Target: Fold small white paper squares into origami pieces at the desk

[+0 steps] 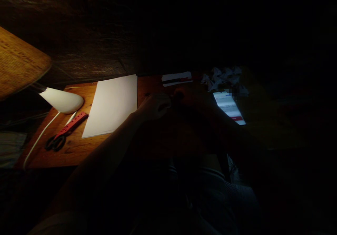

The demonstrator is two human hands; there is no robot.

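Observation:
My left hand [157, 104] is above the middle of the wooden table, its fingers curled closed. Close to its right, my right hand [187, 95] is also closed, mostly lost in shadow. The two hands nearly meet, and whatever is pinched between them is too dark to make out. Just beyond them lie white paper strips [177, 76] with a dark, slim object across them. To the left of my left hand is a stack of white paper [113, 105]. Beside my right forearm rests a lit phone [228, 106].
Several crumpled or folded white paper pieces [219, 78] lie at the back right. At the left stand a lamp with a white base [63, 100] and its cord [39, 136]. Black-handled scissors [58, 143] lie by a red slotted strip [75, 122]. A dark wall rises behind.

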